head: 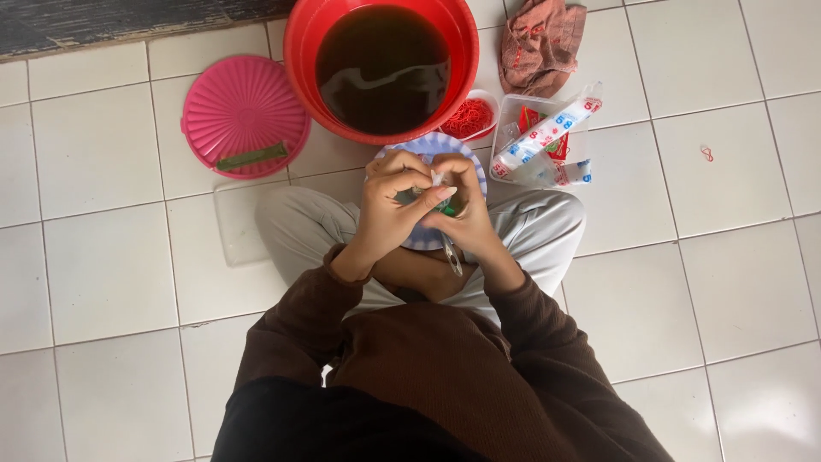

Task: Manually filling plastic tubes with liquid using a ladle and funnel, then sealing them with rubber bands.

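Observation:
My left hand (389,204) and my right hand (462,205) meet above a blue-and-white striped bowl (445,151) that rests between my crossed legs. Together the fingers pinch the top of a thin clear plastic bag (448,245) with a bit of green at its neck; the bag's tail hangs down toward my lap. What lies inside the bowl is hidden by my hands.
A big red basin (299,34) of dark liquid stands just beyond the bowl. Left of it lies a pink lid (244,107) with a green strip on it. A small tub of red rubber bands (469,115), a container of plastic packets (547,137) and a reddish cloth (539,43) sit to the right.

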